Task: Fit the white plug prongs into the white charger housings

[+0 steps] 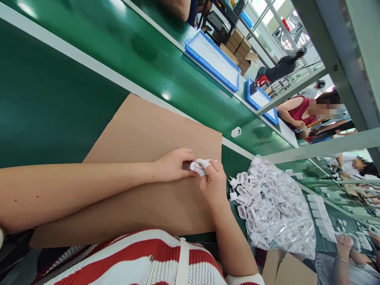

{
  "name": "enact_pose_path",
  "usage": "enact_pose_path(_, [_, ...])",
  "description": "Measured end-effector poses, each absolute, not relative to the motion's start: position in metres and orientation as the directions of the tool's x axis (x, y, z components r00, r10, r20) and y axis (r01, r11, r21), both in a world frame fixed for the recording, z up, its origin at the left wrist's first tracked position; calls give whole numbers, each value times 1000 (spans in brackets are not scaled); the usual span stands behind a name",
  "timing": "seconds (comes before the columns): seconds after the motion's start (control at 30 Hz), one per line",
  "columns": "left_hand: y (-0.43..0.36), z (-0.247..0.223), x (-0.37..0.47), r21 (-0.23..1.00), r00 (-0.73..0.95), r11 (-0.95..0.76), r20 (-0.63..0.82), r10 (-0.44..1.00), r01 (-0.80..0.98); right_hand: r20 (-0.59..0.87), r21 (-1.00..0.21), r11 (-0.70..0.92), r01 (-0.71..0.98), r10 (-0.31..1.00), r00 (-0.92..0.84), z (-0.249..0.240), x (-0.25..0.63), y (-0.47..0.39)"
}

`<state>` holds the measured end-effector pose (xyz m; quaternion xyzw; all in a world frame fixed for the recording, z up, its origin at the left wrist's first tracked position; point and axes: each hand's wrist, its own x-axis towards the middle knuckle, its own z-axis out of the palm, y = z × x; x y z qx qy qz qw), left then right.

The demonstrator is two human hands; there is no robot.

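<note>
My left hand (173, 164) reaches in from the left with thumb and fingers closed around one side of a small white plastic piece (196, 168), likely a plug housing. From the other side my right hand (215, 182) pinches the same piece; white covers sit on some of its fingertips. Fingers hide much of the piece, so its exact shape cannot be made out. Both hands are just above a brown cardboard sheet (166, 122). Right of my right hand, a clear plastic bag (282, 213) spills white plug housings (245, 190) with pins toward me.
A green conveyor belt (166, 75) runs diagonally beyond the cardboard, carrying one white housing (236, 132). Blue-rimmed trays (213, 59) stand on its far side. Metal frame bars (323, 148) cross at right. Rows of white pieces (320, 215) lie near a co-worker's hand (344, 245). An open carton (287, 269) sits below the bag.
</note>
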<state>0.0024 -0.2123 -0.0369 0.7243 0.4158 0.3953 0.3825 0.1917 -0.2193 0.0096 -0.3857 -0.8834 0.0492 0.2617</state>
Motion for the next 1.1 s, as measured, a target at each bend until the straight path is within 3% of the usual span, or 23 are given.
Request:
enact_pose_path(0.13, [-214,-34,3,888,321,-343,243,915,306,445,-189,697,692,689,-572,8,192,-220])
enact_pose_path(0.2, [-215,-33,4,891,307,-329,233,923,312,445,-204,691,693,696,-563,5,191,-221])
enact_pose_path(0.43, [-217,-21,10,908,271,-196,96,958,370,350,-496,546,675,837,-420,15,210,-218])
enact_pose_path(0.5, [-207,-14,9,908,194,-113,36,980,404,303,-408,474,780,877,-374,31,230,-215])
enact_pose_path(0.63, [-163,2,-5,855,-44,-11,40,998,519,35,-25,147,989,989,-146,53,276,-209])
enact_pose_path(0.73, [-118,9,-24,794,-198,42,100,975,606,-155,66,-3,998,988,13,52,295,-204])
enact_pose_path(0.9, [-63,5,-49,725,-322,165,83,943,668,-129,-1,8,1000,992,-8,43,296,-197])
enact_pose_path(1.0, [-54,0,-48,697,-391,221,93,916,682,65,-186,145,972,989,-135,37,289,-195])
enact_pose_path(1.1, [-56,-1,-27,652,-521,224,304,798,724,290,-408,342,846,928,-236,25,276,-191])
